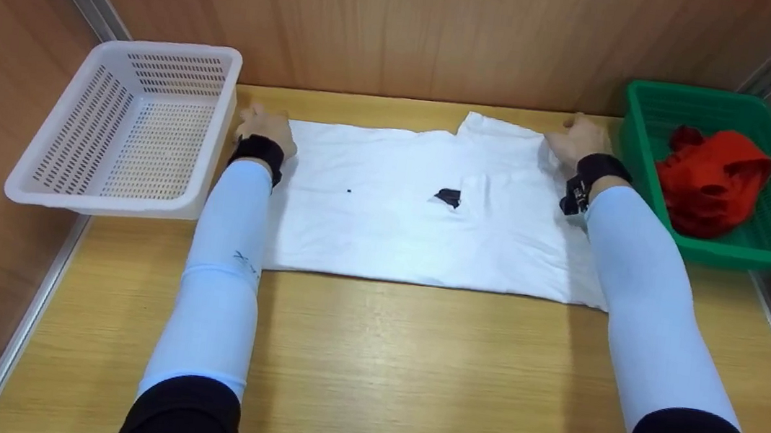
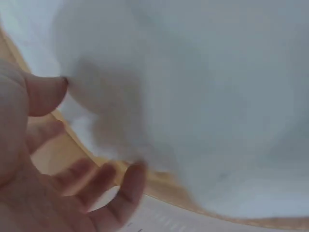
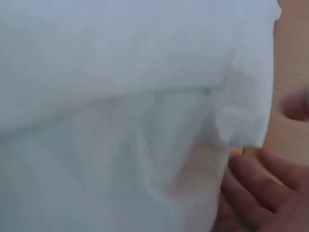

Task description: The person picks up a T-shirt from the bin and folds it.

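A white T-shirt [image 1: 372,208] lies folded flat across the table, a short sleeve [image 1: 500,131] sticking up along its far edge. Dark patches, one small and one larger, show on the cloth. At its far left corner is my left hand [image 1: 266,132]; in the left wrist view the thumb [image 2: 46,94] is right at the cloth edge, the loosely bent fingers apart from it. My right hand [image 1: 577,142] is at the far right corner. In the right wrist view its fingers [image 3: 260,188] lie along the shirt's edge, partly hidden behind it, with the thumb held away.
To the left stands a white slotted plastic basket [image 1: 221,147]. A green basket [image 1: 737,251] on the right holds a bunched red cloth [image 1: 712,185]. Wood-grain panels [image 1: 407,30] wall in the table [image 1: 411,372] at the back and sides.
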`<state>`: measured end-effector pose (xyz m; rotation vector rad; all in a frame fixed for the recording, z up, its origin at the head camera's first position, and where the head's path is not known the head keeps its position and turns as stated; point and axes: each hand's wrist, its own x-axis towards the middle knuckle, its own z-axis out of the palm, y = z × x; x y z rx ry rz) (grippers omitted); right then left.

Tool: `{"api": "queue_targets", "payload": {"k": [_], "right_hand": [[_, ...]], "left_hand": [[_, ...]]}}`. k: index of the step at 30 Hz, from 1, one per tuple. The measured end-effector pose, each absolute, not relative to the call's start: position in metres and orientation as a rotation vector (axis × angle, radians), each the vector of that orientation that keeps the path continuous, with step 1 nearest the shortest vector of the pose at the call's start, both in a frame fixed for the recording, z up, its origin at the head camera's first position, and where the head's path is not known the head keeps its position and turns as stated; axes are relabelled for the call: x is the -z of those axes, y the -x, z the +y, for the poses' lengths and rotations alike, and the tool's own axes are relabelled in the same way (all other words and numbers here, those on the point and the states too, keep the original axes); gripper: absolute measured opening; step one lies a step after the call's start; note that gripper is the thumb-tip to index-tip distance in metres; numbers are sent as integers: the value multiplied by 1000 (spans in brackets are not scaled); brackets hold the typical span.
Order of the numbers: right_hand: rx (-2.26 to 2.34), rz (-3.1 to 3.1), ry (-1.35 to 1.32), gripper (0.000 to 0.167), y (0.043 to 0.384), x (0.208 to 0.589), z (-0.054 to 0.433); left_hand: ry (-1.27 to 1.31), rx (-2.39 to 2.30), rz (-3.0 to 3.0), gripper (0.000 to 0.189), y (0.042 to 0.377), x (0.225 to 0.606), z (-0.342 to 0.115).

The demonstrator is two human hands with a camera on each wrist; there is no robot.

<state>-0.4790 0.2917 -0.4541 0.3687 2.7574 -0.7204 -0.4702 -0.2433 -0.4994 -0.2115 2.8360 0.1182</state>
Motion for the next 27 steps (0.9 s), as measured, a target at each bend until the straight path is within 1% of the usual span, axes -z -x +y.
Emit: {"api": "queue_targets", "payload": {"k": [2, 5, 8, 12, 15, 17, 20, 24, 27], "right_hand": [[789, 2834, -323, 68, 487, 464, 291], [765, 2910, -217, 59, 499, 480, 290], [714, 2909, -157, 55, 510, 487, 286], [624, 2839, -145, 58, 519, 486, 277], [597, 2803, -182, 59, 515, 482, 273], [606, 2809, -196, 55, 512, 479, 273], [768, 2797, -252, 45, 508, 474, 272], [1089, 2787, -330, 24, 509, 466, 272], [1270, 2850, -319, 14, 512, 456, 274]], "left_hand": [[172, -158, 2854, 66, 472, 505, -245], [130, -232, 2862, 66, 474, 508, -247], [135, -283, 2879, 60, 475, 510, -248], [184, -283, 2919, 53, 475, 513, -250], [219, -279, 2958, 49, 473, 512, -251], [228, -287, 2989, 47, 473, 509, -252], [236, -287, 3013, 43, 472, 504, -255], [230, -320, 3056, 39, 469, 494, -259], [216, -423, 3123, 33, 464, 483, -259]]}}
